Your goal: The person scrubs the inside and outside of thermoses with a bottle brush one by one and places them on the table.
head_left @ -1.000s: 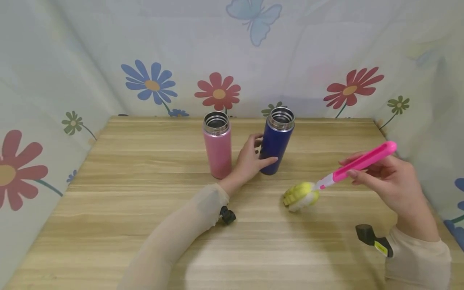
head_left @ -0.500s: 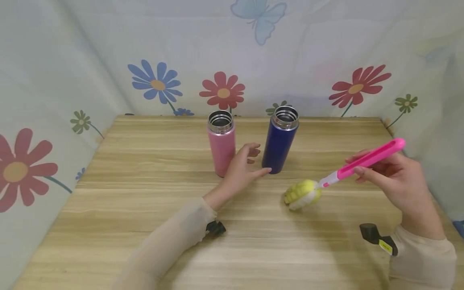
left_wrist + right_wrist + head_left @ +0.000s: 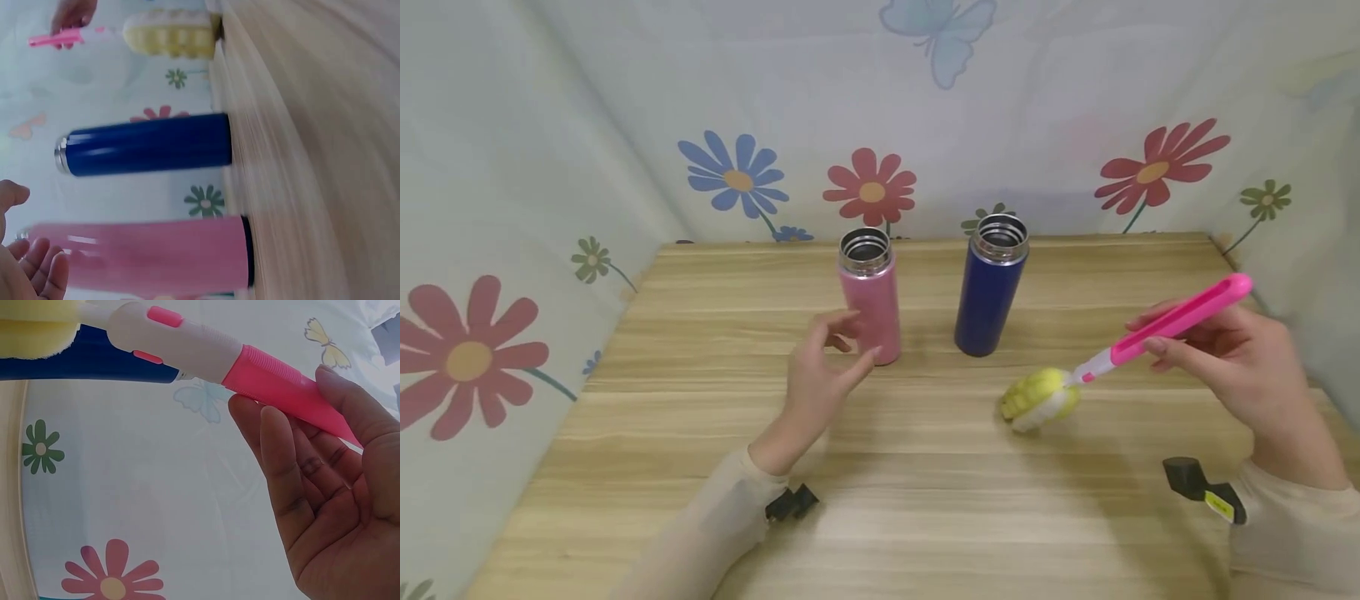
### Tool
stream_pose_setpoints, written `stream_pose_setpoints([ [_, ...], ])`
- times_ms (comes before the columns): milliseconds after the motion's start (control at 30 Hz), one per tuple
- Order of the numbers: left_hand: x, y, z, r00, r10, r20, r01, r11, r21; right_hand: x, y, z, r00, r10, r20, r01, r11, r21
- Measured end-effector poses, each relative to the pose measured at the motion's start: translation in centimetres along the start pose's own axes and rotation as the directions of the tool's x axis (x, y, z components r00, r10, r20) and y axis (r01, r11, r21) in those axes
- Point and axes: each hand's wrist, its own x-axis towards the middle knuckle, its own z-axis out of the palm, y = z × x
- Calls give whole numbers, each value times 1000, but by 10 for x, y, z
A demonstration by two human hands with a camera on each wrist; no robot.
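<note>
A pink thermos bottle (image 3: 872, 312) stands upright and lidless in the middle of the table. My left hand (image 3: 816, 375) is just left of it, thumb and fingers spread towards its side; the left wrist view shows no grip on the bottle. Right of the pink one stands a dark blue thermos bottle (image 3: 990, 292), also without a lid. The pink handle of a bottle brush (image 3: 1180, 321) is pinched between thumb and fingers of my right hand (image 3: 1247, 358). Its yellow and white sponge head (image 3: 1039, 400) points down to the left, close to the tabletop.
The wood-grain table (image 3: 925, 517) ends at the back against a white curtain (image 3: 1037, 108) printed with flowers and a butterfly. More of this curtain hangs at the left and right sides. A black wrist camera (image 3: 792, 502) sits on the left sleeve.
My left hand has come away from the blue thermos bottle and moved left, past the front of the pink one, to its left side. The right hand still holds the brush much as before.
</note>
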Motion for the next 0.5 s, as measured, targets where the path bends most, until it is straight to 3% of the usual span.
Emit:
stream_pose_setpoints([
  [67, 4, -6, -3, 999, -16, -50, 16, 1000, 6, 0, -3, -1, 1000, 17, -8, -18, 999, -27],
  [167, 9, -15, -4, 994, -88, -69, 87, 996, -17, -1, -7, -1, 998, 53, -16, -54, 995, -82],
  [267, 12, -23, -3, 985, -162, -57, 159, 986, -50, -2, -9, -2, 997, 73, -11, -73, 988, -139],
  [500, 20, -39, 0, 959, -284, 14, 283, 951, -121, -1, -3, -2, 999, 24, 25, -21, 992, -121],
])
